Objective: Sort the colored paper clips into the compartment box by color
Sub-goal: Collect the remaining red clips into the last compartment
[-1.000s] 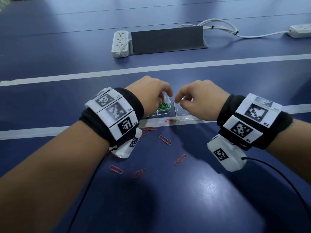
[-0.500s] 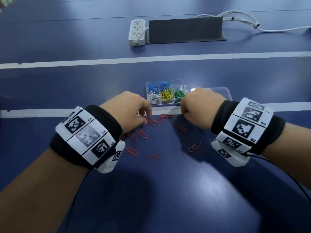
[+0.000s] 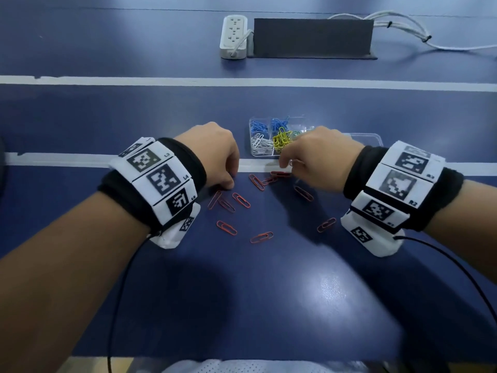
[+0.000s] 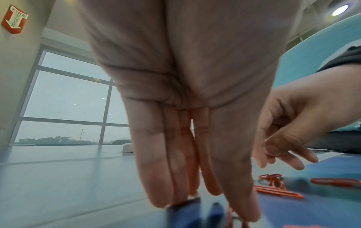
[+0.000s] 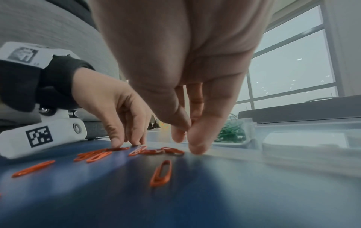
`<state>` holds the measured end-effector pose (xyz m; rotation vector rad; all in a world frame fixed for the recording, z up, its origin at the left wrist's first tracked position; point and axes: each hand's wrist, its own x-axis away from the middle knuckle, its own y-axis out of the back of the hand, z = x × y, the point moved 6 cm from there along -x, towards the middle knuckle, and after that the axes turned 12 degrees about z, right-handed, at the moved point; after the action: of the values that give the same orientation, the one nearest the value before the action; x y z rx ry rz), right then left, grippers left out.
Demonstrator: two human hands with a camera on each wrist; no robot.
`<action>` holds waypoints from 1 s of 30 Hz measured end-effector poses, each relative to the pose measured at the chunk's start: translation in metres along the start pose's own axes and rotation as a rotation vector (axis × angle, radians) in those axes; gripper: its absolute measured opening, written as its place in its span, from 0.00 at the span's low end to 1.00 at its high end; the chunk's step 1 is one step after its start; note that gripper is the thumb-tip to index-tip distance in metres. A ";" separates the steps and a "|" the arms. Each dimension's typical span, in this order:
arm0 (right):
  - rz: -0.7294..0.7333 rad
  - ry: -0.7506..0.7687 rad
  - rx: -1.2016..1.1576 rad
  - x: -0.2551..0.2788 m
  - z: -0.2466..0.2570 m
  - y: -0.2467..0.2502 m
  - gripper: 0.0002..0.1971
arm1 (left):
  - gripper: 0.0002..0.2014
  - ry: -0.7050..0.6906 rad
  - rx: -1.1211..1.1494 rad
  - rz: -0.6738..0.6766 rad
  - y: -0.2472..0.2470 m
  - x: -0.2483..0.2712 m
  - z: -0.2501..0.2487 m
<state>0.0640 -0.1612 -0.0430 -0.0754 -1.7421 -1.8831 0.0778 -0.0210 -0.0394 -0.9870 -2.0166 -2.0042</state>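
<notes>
Orange-red paper clips (image 3: 240, 199) are scattered loose on the blue table (image 3: 269, 292), approx ten of them, spread btw the two hands and a bit nearer the person. Clear compartment box (image 3: 254, 123) sits just past them, right behind a white tape line (image 3: 67, 159). Inside it: blue clips (image 3: 259, 126) in the far cells, white clips (image 3: 261, 144) near-left, yellow clips (image 3: 282, 138) next to those, green clips (image 5: 232, 132) further right, mostly hidden behind the right hand in the head view.

Left hand (image 3: 212, 154) is down at the table w/ fingers pointing straight down and held close together, tips touching the surface right by an orange clip. Wrist view shows the fingers (image 4: 160, 162) straight, nothing wrapped in them afaict.

Right hand (image 3: 320, 157) hovers low over the near edge of the box, thumb and index pinched together. There's a thin wire loop showing at the pinch, looks like a clip but colour is hard to call, so can't say for sure what it is. Other fingers hang loosely down toward the table.

Further back: white power strip (image 3: 233, 36) beside a dark grey block (image 3: 312, 37), white cables (image 3: 403, 28) trailing off right.
</notes>
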 end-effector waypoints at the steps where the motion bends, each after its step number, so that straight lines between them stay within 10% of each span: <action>1: 0.004 0.018 0.015 -0.002 0.003 -0.001 0.17 | 0.10 -0.001 -0.008 0.001 0.000 -0.002 0.001; 18: 0.013 0.038 -0.011 -0.012 0.023 0.001 0.16 | 0.01 -0.034 -0.118 0.003 -0.004 -0.005 -0.007; 30: 0.057 -0.064 -0.159 -0.005 0.020 -0.003 0.09 | 0.13 -0.059 -0.139 -0.009 -0.005 -0.008 -0.013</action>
<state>0.0605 -0.1408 -0.0445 -0.2457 -1.6115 -1.9939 0.0770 -0.0352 -0.0467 -1.0769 -1.9354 -2.1697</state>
